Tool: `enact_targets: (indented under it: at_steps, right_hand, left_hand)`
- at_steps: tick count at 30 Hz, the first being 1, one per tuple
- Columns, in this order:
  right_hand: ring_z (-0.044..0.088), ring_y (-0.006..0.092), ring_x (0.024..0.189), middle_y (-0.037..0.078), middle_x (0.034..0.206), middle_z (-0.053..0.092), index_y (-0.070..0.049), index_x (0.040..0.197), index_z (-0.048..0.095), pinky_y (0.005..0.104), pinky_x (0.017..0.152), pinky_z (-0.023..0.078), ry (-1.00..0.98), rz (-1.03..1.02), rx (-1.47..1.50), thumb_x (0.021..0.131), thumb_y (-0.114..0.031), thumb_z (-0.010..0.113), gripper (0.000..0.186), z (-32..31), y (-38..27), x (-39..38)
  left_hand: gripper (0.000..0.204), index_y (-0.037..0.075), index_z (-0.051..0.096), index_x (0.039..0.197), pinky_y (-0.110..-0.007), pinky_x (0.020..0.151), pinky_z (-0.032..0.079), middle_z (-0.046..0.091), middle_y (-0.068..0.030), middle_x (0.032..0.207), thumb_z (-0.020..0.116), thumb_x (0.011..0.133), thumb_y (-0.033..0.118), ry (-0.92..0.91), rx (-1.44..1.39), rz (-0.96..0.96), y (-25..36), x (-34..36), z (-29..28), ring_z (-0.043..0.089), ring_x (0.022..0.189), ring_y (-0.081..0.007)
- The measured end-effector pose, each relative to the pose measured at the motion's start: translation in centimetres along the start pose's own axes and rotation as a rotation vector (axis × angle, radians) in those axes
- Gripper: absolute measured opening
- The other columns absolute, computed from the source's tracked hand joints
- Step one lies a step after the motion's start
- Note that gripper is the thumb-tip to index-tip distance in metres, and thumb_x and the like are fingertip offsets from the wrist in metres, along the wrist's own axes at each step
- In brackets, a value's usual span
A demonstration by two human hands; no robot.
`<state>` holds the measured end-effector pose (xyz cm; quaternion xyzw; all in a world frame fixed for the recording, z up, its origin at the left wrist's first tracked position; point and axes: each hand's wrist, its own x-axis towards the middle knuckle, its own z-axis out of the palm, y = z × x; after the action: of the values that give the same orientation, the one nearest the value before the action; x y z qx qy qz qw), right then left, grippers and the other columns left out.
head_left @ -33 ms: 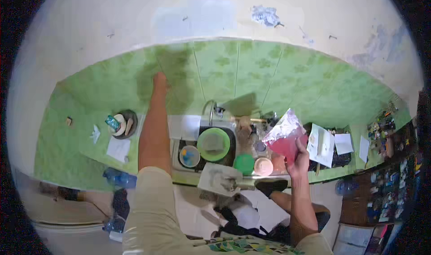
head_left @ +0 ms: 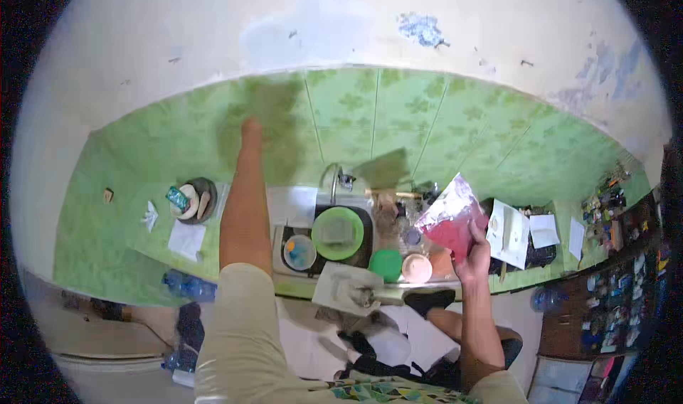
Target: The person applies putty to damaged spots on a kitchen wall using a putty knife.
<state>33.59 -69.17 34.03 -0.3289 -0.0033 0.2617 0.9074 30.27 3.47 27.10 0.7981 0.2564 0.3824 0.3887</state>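
Note:
My left arm reaches far forward toward the green tiled wall (head_left: 348, 112), with my left hand (head_left: 250, 129) high up near it. Its fingers are hidden, and I cannot tell whether it touches the tiles. Over the right side of the counter, my right hand (head_left: 474, 256) grips a shiny silver and pinkish-red foil packet (head_left: 452, 212) by its lower right edge. The packet tilts, with one silver corner pointing up. Close to its left stand a pale pink bowl (head_left: 417, 268) and a green bowl (head_left: 385, 264).
A light-green basin (head_left: 348, 246) and a smaller bowl (head_left: 299, 252) sit in the sink below a curved faucet (head_left: 334, 180). White sheets (head_left: 509, 235) lie at the right. A dark round dish (head_left: 206, 199) stands at the left. Blue bottles (head_left: 188, 284) are below the counter.

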Motion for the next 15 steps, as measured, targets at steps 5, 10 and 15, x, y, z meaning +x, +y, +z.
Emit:
enact_targets:
  at_steps: [5, 10, 15]
  right_hand:
    - [0.067, 0.0202, 0.100, 0.006, 0.111, 0.068, -0.008, 0.128, 0.055, 0.0334, 0.087, 0.055, -0.039, -0.101, 0.024, 0.098, -0.022, 0.055, 0.033, 4.8, 0.7, -2.7]
    - [0.064, 0.0210, 0.105, 0.007, 0.118, 0.064, -0.007, 0.127, 0.055, 0.0368, 0.091, 0.053, -0.173, -0.138, -0.001, 0.096, -0.022, 0.057, 0.035, 4.7, 1.9, -0.9]
    - [0.063, 0.0218, 0.106, 0.009, 0.118, 0.064, -0.002, 0.125, 0.055, 0.0379, 0.096, 0.049, -0.148, -0.405, 0.001, 0.096, -0.020, 0.057, 0.034, 8.0, 1.5, 2.8]
  left_hand:
    - [0.074, 0.014, 0.037, 0.149, -0.072, 0.105, 0.029, 0.039, -0.0138, 0.150, 0.065, 0.090, 0.049, 0.208, -0.149, -0.099, 7.0, 2.4, -9.4, 0.043, 0.131, -0.0398]
    - [0.066, 0.008, 0.041, 0.147, -0.066, 0.105, 0.034, 0.038, -0.0108, 0.152, 0.069, 0.091, 0.032, -0.371, 0.491, 0.226, 15.4, -2.5, -11.8, 0.034, 0.139, -0.0361]
    - [0.065, 0.004, 0.038, 0.146, -0.054, 0.090, 0.048, 0.045, -0.0124, 0.144, 0.067, 0.093, 0.027, -0.156, -0.348, -0.235, 23.4, -10.0, -1.2, 0.047, 0.123, -0.0332]
